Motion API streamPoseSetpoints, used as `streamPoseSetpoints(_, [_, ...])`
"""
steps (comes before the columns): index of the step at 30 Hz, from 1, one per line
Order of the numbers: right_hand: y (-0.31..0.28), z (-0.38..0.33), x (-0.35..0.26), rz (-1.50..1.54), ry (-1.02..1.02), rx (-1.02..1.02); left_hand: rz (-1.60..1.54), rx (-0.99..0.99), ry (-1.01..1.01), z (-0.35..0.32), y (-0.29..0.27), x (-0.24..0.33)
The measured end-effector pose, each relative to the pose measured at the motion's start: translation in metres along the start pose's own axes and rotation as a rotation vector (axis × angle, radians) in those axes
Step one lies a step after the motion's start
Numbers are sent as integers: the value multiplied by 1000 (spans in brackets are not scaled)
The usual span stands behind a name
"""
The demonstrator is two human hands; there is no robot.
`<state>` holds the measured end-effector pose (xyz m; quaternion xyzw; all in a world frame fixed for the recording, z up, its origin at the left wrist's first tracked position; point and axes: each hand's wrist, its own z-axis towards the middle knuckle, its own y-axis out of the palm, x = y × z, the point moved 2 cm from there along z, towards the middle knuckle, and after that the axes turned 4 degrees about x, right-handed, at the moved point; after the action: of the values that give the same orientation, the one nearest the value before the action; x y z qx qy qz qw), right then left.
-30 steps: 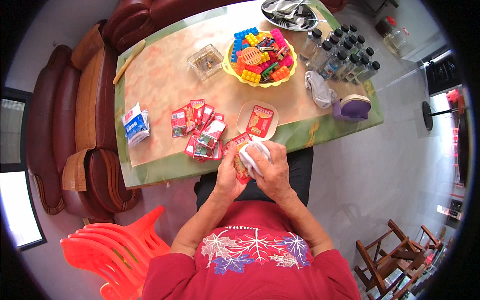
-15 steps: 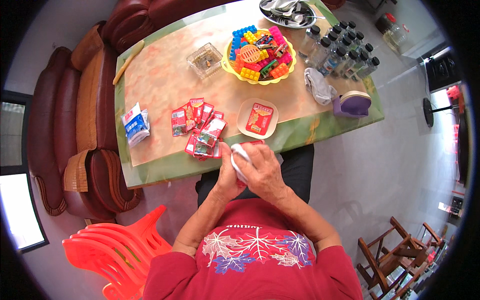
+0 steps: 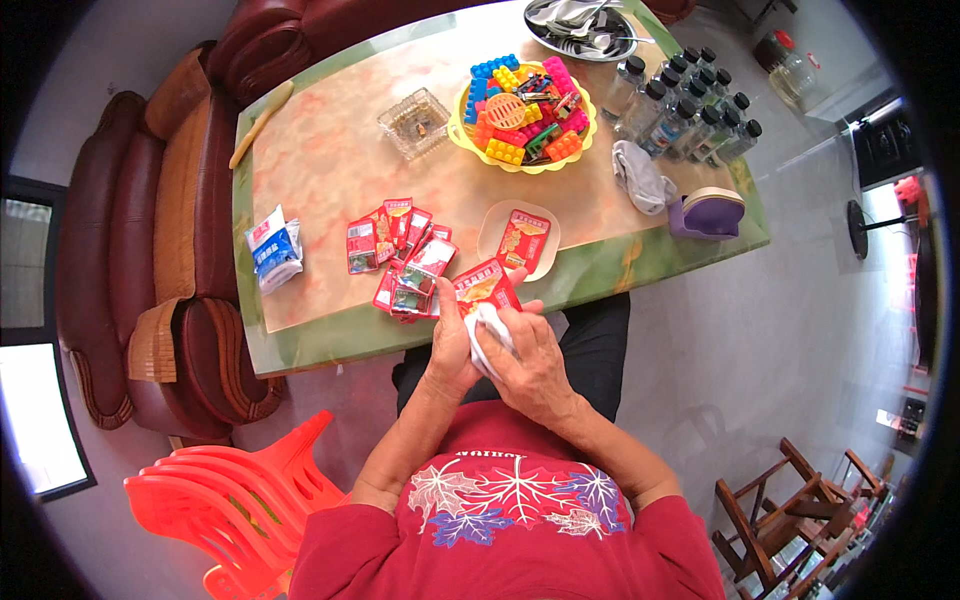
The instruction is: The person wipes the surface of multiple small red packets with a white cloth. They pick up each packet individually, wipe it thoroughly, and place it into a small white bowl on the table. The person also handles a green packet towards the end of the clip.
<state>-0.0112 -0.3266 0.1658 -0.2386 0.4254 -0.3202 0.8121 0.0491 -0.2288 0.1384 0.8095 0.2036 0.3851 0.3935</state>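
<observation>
Head view: a smooth, flat red packet (image 3: 488,284) is held just above the near edge of the table (image 3: 320,165), partly hidden by fingers and cloth. Its face is glossy, rectangular with rounded corners, bearing pale print and a yellow-orange picture. The left hand (image 3: 452,348) grasps it from the left, thumb upright along the side; its other fingers are mostly hidden. The right hand (image 3: 528,362) has its fingers bent over a soft, crumpled white cloth (image 3: 488,338), gripping it against the packet's near part.

Far of the hands, a pale, rounded-square plate (image 3: 487,238) carries a similar packet (image 3: 523,240), lying flat and face up. To the left, more shiny packets (image 3: 402,252) overlap in a loose heap, some showing backs with dark panels. Farther left slumps a creased blue-and-white plastic bag (image 3: 275,250).

The tabletop looks polished, with marbled peach framed in green. Toward the far side stand a square, faceted clear ashtray (image 3: 415,118) and a scalloped yellow basket (image 3: 590,130) of studded plastic blocks (image 3: 506,152). Right of these, clear bottles (image 3: 690,130) with dark caps cluster beside a rumpled grey cloth (image 3: 640,178).
</observation>
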Motion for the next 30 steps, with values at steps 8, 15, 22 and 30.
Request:
streamPoseSetpoints(8, [-8,16,28,-219,148,100,-3,65,11,-2,-1,-12])
streamPoseSetpoints(15, [18,27,17,-102,62,74,-55,-90,-43,-4,3,-8])
streamPoseSetpoints(22, [10,30,25,-162,45,84,-92,101,3,-6,3,-14])
streamPoseSetpoints(30, [-4,-9,6,57,54,-44,-123,44,82,6,-6,1])
